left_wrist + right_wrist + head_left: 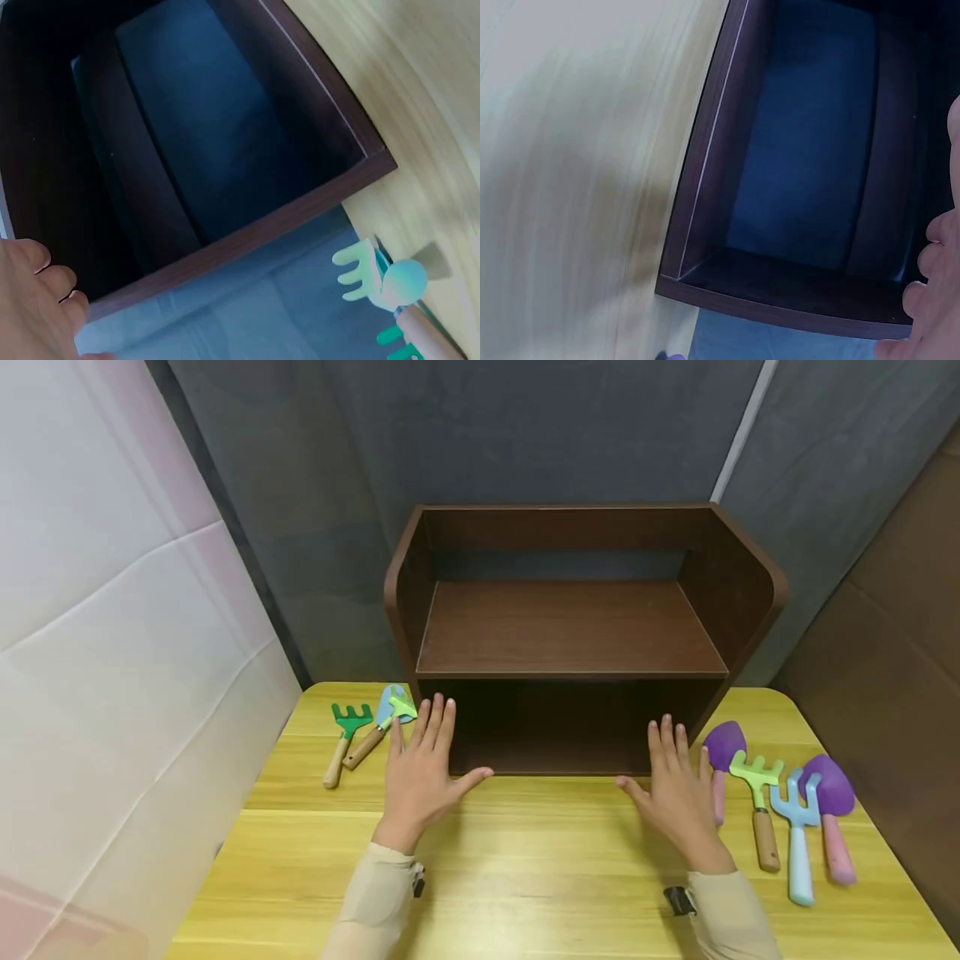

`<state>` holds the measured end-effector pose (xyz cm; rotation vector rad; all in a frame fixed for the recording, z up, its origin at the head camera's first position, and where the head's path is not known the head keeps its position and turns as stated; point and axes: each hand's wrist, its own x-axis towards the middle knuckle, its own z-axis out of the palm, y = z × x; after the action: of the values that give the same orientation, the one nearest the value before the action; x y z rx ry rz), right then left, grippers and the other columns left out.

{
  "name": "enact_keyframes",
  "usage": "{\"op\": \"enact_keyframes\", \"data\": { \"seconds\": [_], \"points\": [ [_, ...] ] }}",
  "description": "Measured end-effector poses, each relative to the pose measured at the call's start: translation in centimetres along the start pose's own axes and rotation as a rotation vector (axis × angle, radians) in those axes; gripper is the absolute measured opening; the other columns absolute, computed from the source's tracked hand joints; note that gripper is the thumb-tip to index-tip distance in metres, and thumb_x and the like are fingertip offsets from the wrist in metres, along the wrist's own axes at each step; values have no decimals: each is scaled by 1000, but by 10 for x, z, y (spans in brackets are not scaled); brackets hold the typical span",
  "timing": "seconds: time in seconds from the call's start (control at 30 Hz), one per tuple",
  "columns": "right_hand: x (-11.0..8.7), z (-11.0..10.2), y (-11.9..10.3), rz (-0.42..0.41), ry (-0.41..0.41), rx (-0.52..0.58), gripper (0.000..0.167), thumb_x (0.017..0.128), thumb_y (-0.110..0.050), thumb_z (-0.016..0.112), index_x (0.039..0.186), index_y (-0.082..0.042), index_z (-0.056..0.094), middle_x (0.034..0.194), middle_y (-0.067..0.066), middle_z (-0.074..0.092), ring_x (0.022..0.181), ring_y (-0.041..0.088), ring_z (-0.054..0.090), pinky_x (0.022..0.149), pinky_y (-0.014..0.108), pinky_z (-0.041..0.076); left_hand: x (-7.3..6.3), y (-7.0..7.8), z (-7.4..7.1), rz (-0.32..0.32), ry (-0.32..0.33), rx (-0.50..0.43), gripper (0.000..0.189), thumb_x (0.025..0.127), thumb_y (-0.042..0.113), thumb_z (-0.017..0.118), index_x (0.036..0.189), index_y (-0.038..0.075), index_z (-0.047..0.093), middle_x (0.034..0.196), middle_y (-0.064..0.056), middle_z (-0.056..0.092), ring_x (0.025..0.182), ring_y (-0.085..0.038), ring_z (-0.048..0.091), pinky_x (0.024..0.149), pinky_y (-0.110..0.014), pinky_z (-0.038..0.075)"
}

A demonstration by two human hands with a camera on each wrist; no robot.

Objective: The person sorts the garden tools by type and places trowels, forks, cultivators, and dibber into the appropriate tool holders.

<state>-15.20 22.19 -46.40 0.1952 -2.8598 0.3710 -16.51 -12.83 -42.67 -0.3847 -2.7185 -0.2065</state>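
A dark brown two-tier shelf (570, 627) stands at the back of the wooden table. My left hand (422, 777) is held palm down before its lower left corner, fingers straight and thumb out to the side. Mirroring it, my right hand (678, 802) is spread before the lower right corner. Neither hand holds anything. In the left wrist view the left fingers (56, 281) show at the edge beside the shelf's frame (247, 229). Curving in from the right edge of the right wrist view are the right fingers (930, 259), near the shelf's side (795, 311).
Left of the shelf lie a green toy rake (351, 720), a light green rake (402, 706) and a light blue shovel (386, 703). On the right are two purple trowels (725, 745), a light green rake (759, 777) and a blue fork (799, 852). Grey fabric (540, 427) hangs behind.
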Motion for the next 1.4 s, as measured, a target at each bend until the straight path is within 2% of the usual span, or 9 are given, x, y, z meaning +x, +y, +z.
{"op": "enact_keyframes", "data": {
  "seconds": [0.27, 0.43, 0.63, 0.8, 0.97, 1.1, 1.23, 1.33, 1.4],
  "points": [
    [-3, -9, 1, -19, 33, -3, 94, 92, -62, 45, 156, -7, 3, 162, 17, 1, 149, 38, 6, 116, 62, 2, -7, -6, -5, 49, 127, -17, 107, 79, 86, 6, 156, 12, 17, 163, -7, 15, 150, -23, 16, 117, -58, 14],
    [-6, -16, 4, -18, 58, -21, 94, 92, -62, 46, 156, -6, 4, 161, 18, 4, 148, 39, 10, 115, 64, 6, -9, -11, -9, 45, 193, -35, 104, 81, 85, 9, 156, 13, 15, 161, -9, 18, 148, -26, 23, 117, -59, 15],
    [-9, -23, 8, -5, 80, 14, 93, 94, -61, 45, 155, -4, 5, 160, 22, 7, 148, 39, 8, 116, 62, 8, -8, -18, -15, -2, 170, -35, 104, 81, 85, 10, 156, 12, 12, 160, -13, 18, 145, -30, 29, 115, -61, 20],
    [-11, -26, 11, 2, 93, 19, 93, 93, -61, 45, 154, -2, 8, 159, 24, 8, 148, 40, 9, 116, 61, 9, -8, -23, -17, -39, 152, -39, 106, 80, 86, 10, 156, 11, 11, 160, -15, 17, 144, -32, 30, 116, -59, 18],
    [-13, -27, 17, 15, 106, 24, 93, 93, -59, 48, 155, -2, 8, 160, 24, 7, 148, 40, 9, 116, 61, 11, -7, -27, -17, -65, 155, -68, 109, 80, 86, 12, 155, 8, 15, 159, -18, 23, 143, -34, 32, 116, -59, 19],
    [-16, -27, 23, 29, 120, 43, 92, 94, -58, 48, 155, -2, 7, 160, 24, 7, 148, 41, 10, 118, 58, 9, -4, -31, -16, -87, 140, -117, 111, 79, 87, 17, 155, 5, 15, 158, -19, 24, 144, -34, 31, 117, -58, 18],
    [-19, -26, 30, 36, 134, 61, 92, 94, -56, 48, 154, 0, 8, 158, 27, 10, 146, 43, 14, 119, 54, 9, -3, -35, -13, -116, 101, -162, 111, 80, 86, 24, 155, 6, 11, 160, -17, 19, 145, -32, 29, 117, -57, 18],
    [-21, -26, 35, 43, 154, 73, 92, 94, -56, 50, 153, 2, 11, 157, 28, 13, 144, 46, 17, 116, 57, 17, 0, -38, -11, -134, 96, -192, 110, 81, 82, 34, 155, 6, 10, 161, -16, 16, 144, -34, 31, 116, -55, 23],
    [-22, -26, 37, 48, 170, 77, 92, 93, -56, 51, 152, 4, 14, 157, 29, 15, 143, 47, 20, 112, 60, 22, 2, -40, -9, -143, 109, -211, 109, 81, 79, 42, 156, 7, 9, 160, -16, 17, 141, -36, 34, 112, -54, 31]
  ]
}}
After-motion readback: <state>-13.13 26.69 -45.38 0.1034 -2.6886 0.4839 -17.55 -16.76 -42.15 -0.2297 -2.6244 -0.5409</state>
